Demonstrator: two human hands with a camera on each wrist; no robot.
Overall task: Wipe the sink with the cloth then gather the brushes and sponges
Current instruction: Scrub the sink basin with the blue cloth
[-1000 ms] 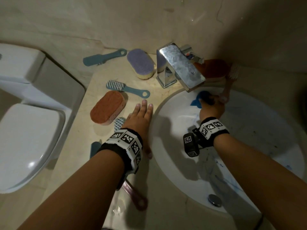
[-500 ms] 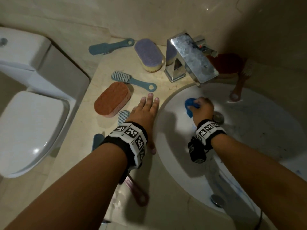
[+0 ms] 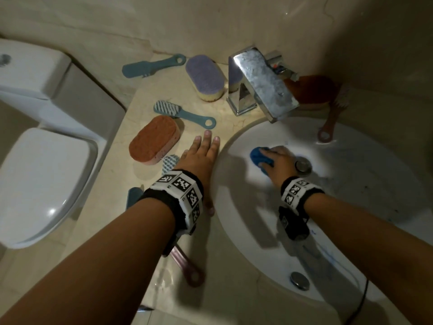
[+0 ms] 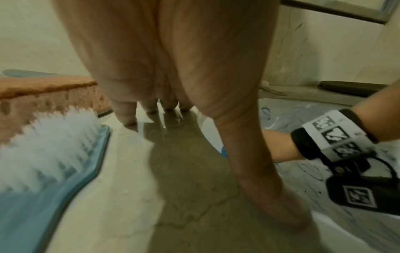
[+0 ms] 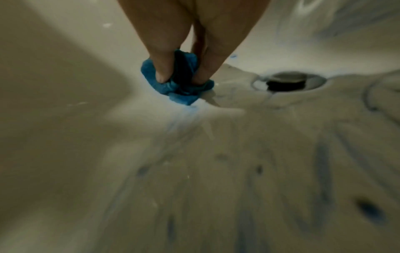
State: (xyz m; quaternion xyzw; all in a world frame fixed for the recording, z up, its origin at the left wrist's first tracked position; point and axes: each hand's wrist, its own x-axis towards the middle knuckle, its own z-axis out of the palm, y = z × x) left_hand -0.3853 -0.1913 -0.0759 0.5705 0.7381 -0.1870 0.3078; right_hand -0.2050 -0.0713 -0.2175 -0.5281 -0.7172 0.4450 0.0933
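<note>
Wiping is under way in the sink (image 3: 234, 207), a hard, glossy white basin that looks wet and slick, with blue streaks across its floor near the drain (image 5: 290, 80). Around it the table (image 3: 234, 127) is polished stone, also likely slippery under a palm. On it lie the things to gather: an orange sponge (image 3: 153, 139) and a purple sponge (image 3: 205, 77), both light, soft and squashy, best taken across their narrow sides; flat teal brushes (image 3: 182, 112), stiff plastic and light, easiest by the handle with its ring end; a pink brush (image 3: 187, 268) half under the left forearm; and a brown brush (image 3: 328, 127) whose handle overhangs the basin rim and could slide in.

The left hand (image 3: 199, 160) lies flat and relaxed on the table beside the basin, fingers straight, holding nothing. The right hand (image 3: 277, 159) is clenched around the cloth (image 5: 177, 82), a small blue wad, limp and soft, pressed to the basin just left of the drain; bunched like this it gives a firm pad for scrubbing.
</note>
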